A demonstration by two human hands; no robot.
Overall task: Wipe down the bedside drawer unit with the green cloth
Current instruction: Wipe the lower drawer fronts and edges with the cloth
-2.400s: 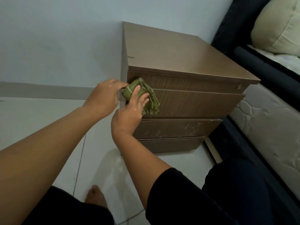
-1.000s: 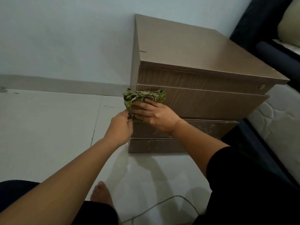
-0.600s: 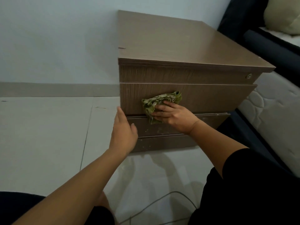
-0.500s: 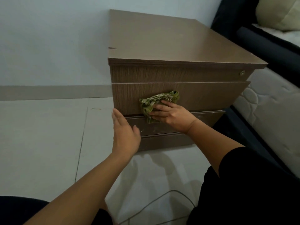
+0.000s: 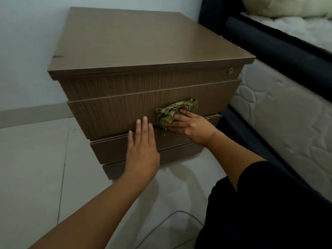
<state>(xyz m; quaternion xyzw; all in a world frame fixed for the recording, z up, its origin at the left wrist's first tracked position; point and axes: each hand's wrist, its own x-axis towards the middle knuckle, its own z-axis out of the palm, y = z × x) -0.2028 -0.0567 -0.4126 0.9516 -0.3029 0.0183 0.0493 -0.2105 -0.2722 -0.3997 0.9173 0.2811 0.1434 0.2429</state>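
Note:
The brown wooden bedside drawer unit (image 5: 136, 44) stands on the floor against the wall, with several drawer fronts facing me. My right hand (image 5: 192, 126) holds the bunched green cloth (image 5: 173, 111) against the right part of the second drawer front, fingers over it and thumb under its hanging fold. My left hand (image 5: 142, 150) lies flat with straight fingers on the drawer fronts, just left of the cloth, its fingertips reaching the lower edge of the second drawer. It holds nothing.
A bed with a dark frame (image 5: 280, 51) and quilted mattress (image 5: 280, 119) stands close on the unit's right. A pale wall (image 5: 27, 51) is behind, light floor tiles (image 5: 36, 168) lie to the left, and a thin cable (image 5: 161, 225) runs across the floor near my dark-clothed knee.
My right hand has slid the cloth rightward along the second drawer front. My left hand has left the unit's left corner and now lies flat on the drawer fronts.

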